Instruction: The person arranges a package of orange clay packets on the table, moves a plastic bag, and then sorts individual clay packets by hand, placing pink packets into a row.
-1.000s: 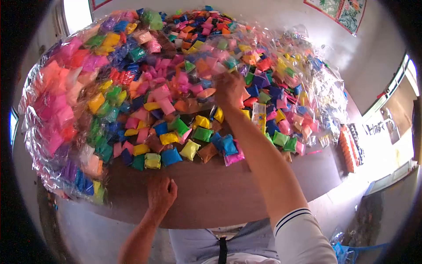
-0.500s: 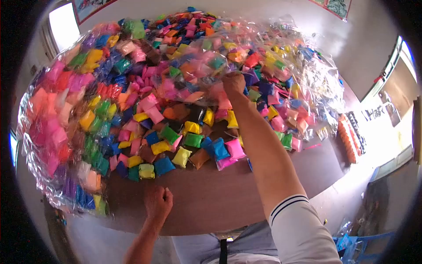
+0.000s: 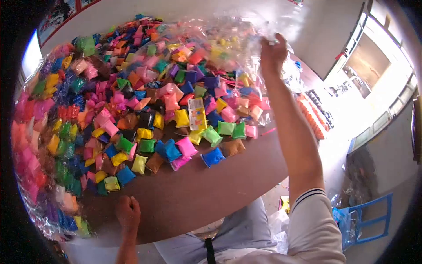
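Backdrop: pale wall (image 3: 211, 9) across the top of the frame, framed pictures (image 3: 57, 20) at upper left, a bright opening (image 3: 367, 66) at upper right.
Tabletop (image 3: 211, 189): brown, its surface showing in a band across the lower centre.
Packet heap (image 3: 104, 116): small pouches in pink, blue, green, yellow, orange and brown, spread from the left edge to the centre and up toward the wall.
Clear plastic (image 3: 246, 39): crumpled and glossy, over the packet heap at upper centre and upper right.
Right arm (image 3: 299, 132): bare below a white sleeve (image 3: 312, 220) with dark stripes, reaching up the right side.
Orange bundle (image 3: 311, 116): right of centre, near the tabletop's right end.
Right hand (image 3: 273, 57): upper right, at the edge of the clear plastic, fingers bent; whether they grasp it cannot be told.
Left hand (image 3: 128, 214): lower left, curled into a fist at the tabletop's near edge, just below the packet heap.
Printed card (image 3: 197, 114): white and yellow, lying among pouches at centre.
Blue pouch (image 3: 213, 157): on the tabletop below the printed card, touching a brown pouch (image 3: 233, 148).
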`<state>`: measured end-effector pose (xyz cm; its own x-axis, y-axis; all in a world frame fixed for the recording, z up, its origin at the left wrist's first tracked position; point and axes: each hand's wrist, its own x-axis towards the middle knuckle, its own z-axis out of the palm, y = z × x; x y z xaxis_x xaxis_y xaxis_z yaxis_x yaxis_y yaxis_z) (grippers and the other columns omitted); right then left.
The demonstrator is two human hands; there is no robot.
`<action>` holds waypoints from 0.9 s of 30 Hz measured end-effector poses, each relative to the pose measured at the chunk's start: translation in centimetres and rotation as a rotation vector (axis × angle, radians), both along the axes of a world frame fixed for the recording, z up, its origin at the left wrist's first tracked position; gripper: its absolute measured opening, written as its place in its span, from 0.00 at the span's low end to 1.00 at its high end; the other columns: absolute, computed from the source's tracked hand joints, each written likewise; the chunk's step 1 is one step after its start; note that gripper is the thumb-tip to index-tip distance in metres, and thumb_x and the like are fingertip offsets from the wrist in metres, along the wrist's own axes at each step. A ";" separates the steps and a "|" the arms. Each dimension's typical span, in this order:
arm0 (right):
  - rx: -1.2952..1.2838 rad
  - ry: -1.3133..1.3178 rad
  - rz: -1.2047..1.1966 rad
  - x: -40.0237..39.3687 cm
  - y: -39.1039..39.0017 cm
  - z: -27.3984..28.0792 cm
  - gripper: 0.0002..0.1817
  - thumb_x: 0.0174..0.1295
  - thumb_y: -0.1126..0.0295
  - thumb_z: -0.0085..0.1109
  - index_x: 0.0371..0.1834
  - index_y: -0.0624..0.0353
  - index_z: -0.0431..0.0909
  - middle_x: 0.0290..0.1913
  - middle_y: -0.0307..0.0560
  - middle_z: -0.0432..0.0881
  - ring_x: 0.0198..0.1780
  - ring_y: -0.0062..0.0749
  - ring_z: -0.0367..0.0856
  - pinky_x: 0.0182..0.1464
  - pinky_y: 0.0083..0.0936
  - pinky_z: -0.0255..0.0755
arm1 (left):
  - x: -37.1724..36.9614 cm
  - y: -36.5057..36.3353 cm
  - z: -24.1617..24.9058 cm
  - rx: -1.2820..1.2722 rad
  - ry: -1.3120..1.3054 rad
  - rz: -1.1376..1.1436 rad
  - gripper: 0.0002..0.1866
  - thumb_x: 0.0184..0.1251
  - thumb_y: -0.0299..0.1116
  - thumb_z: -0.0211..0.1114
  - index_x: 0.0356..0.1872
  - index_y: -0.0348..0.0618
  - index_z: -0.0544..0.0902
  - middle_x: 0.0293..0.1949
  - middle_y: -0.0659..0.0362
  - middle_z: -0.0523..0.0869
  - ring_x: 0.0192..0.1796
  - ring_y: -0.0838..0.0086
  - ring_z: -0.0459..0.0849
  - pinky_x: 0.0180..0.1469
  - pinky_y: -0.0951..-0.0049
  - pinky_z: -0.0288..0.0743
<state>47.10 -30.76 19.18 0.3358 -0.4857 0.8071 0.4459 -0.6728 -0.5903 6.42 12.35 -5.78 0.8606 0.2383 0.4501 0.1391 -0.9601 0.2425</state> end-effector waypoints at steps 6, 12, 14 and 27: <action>0.298 0.174 -0.077 -2.0 -21.2 -0.5 0.21 0.56 0.64 0.59 0.50 0.66 0.80 0.41 0.62 0.85 0.45 0.48 0.84 0.49 0.36 0.76 | 0.1 -0.5 0.6 -0.041 0.002 -0.009 0.14 0.66 0.30 0.58 0.21 0.40 0.67 0.21 0.50 0.69 0.26 0.54 0.72 0.30 0.56 0.64; -0.015 0.249 -0.596 -6.6 -34.7 -4.7 0.13 0.57 0.69 0.55 0.41 0.60 0.84 0.42 0.55 0.86 0.43 0.49 0.84 0.51 0.37 0.75 | 0.2 0.0 0.0 -0.147 0.085 0.068 0.15 0.67 0.30 0.58 0.23 0.39 0.65 0.22 0.51 0.66 0.26 0.55 0.68 0.32 0.55 0.62; -0.050 0.226 -0.598 -7.0 -37.3 -6.3 0.13 0.57 0.69 0.54 0.43 0.59 0.84 0.41 0.54 0.86 0.43 0.46 0.84 0.51 0.36 0.76 | 0.3 -0.1 -0.1 -0.048 0.016 0.033 0.15 0.67 0.29 0.58 0.22 0.39 0.64 0.22 0.51 0.65 0.27 0.55 0.68 0.32 0.56 0.62; 0.315 0.781 -0.090 -2.3 -34.5 -11.9 0.20 0.52 0.61 0.63 0.48 0.55 0.83 0.39 0.49 0.87 0.37 0.35 0.85 0.43 0.29 0.77 | 0.3 0.4 0.5 0.078 0.052 0.002 0.14 0.65 0.29 0.58 0.21 0.39 0.65 0.22 0.49 0.67 0.29 0.52 0.70 0.35 0.52 0.63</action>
